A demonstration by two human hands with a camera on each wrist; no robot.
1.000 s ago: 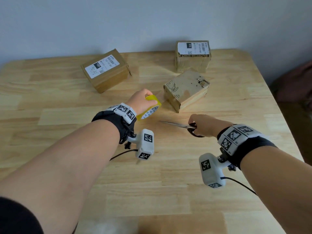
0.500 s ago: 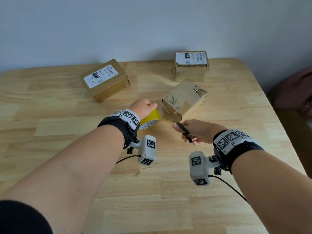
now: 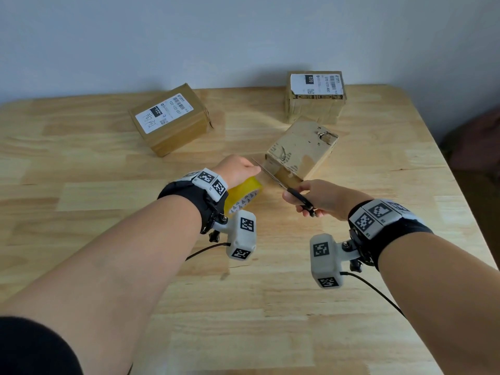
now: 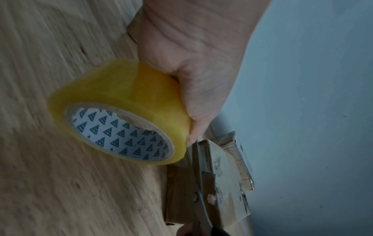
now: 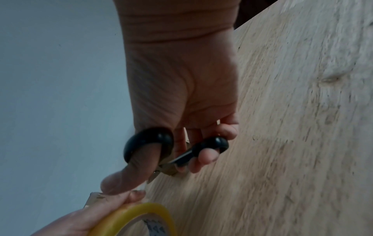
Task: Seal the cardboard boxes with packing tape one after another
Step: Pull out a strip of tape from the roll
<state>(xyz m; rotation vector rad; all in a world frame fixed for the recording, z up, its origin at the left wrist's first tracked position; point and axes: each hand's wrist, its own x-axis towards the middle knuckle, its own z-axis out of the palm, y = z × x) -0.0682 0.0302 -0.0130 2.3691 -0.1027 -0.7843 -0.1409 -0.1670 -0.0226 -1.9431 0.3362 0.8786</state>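
Since a second ago we have swung our right hand (image 3: 322,197) and its scissors (image 3: 281,185) round, so the blades now point up and left toward the left hand (image 3: 235,169) instead of lying flat across the table (image 3: 81,185); the tape roll (image 3: 244,196) has dropped lower under the left hand.

Three cardboard boxes sit beyond our hands: the labelled box (image 3: 170,119) far left, the rear box (image 3: 315,97) by the wall, and the worn box (image 3: 301,150) just past the scissor blades.

We grip the yellow tape roll (image 4: 121,111) in our left hand (image 4: 191,67), fingers curled over its outer face. Our right hand (image 5: 181,89) holds the scissors (image 5: 173,148), thumb through one black loop and fingers around the other; the blade tip lies just beside the left fingertips (image 5: 137,194).
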